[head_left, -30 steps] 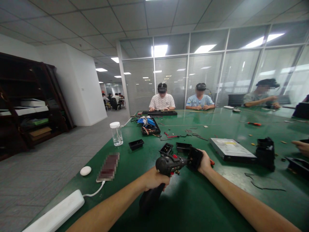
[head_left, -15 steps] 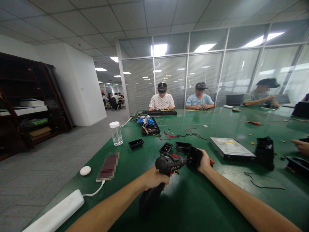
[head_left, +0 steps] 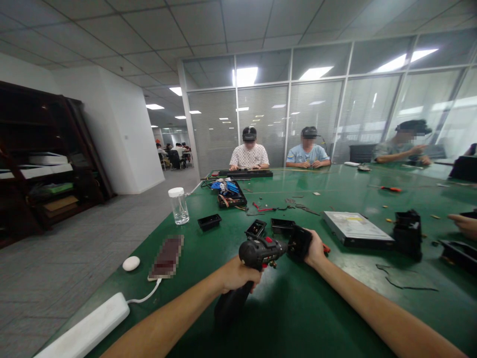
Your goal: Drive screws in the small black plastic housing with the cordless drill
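Observation:
My left hand (head_left: 242,276) is wrapped round the grip of a black cordless drill (head_left: 261,252) with red parts. Its chuck points right, at a black plastic box-like part (head_left: 300,242) gripped by my right hand (head_left: 315,248). The bit's tip is at the face of that part; whether it sits in a screw cannot be made out. Just behind them stand two small black open boxes, one (head_left: 255,228) with brass-coloured bits inside and another (head_left: 282,225) beside it. Something red-orange (head_left: 326,249) shows past my right fingers.
On the green table (head_left: 298,308) are a black tray (head_left: 209,222), a clear jar (head_left: 179,206), a phone (head_left: 167,256), a white power strip (head_left: 93,323), a disc drive (head_left: 357,228) and a pile of blue connectors (head_left: 227,189). Several people sit around; another person's hand (head_left: 464,226) is at right.
Almost nothing differs. The view has shifted very slightly, while the drill and the black part keep the same position against each other in my hands.

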Motion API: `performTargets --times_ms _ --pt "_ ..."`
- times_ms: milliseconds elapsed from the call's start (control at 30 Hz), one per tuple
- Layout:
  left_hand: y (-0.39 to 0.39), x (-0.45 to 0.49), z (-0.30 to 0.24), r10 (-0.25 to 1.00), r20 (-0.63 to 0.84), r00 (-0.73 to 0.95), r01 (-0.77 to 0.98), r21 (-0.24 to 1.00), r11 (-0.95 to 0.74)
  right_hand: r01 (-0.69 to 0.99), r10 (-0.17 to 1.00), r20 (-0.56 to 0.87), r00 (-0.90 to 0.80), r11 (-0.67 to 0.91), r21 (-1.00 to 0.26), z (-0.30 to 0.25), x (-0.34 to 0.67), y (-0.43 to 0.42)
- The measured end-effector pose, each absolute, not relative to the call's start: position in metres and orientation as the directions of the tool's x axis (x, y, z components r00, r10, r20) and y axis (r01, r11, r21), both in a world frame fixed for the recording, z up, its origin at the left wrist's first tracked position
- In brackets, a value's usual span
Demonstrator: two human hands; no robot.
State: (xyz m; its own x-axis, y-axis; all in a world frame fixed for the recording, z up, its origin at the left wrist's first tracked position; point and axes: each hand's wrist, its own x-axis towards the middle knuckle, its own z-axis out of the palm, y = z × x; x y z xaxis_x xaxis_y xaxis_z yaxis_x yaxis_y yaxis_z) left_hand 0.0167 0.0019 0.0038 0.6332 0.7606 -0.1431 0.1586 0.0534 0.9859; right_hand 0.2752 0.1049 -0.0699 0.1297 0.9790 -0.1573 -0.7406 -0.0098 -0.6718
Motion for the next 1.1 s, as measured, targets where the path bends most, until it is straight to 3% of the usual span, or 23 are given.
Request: performTargets --times_ms 1100 --pt "0.0015 0.0172 0.0029 0.775 -0.143 0.615 0.175 0.984 0.042 -0.757 0.975 -0.188 0.121 -0.032 -0.653 -0.0669 0.2741 0.1034"
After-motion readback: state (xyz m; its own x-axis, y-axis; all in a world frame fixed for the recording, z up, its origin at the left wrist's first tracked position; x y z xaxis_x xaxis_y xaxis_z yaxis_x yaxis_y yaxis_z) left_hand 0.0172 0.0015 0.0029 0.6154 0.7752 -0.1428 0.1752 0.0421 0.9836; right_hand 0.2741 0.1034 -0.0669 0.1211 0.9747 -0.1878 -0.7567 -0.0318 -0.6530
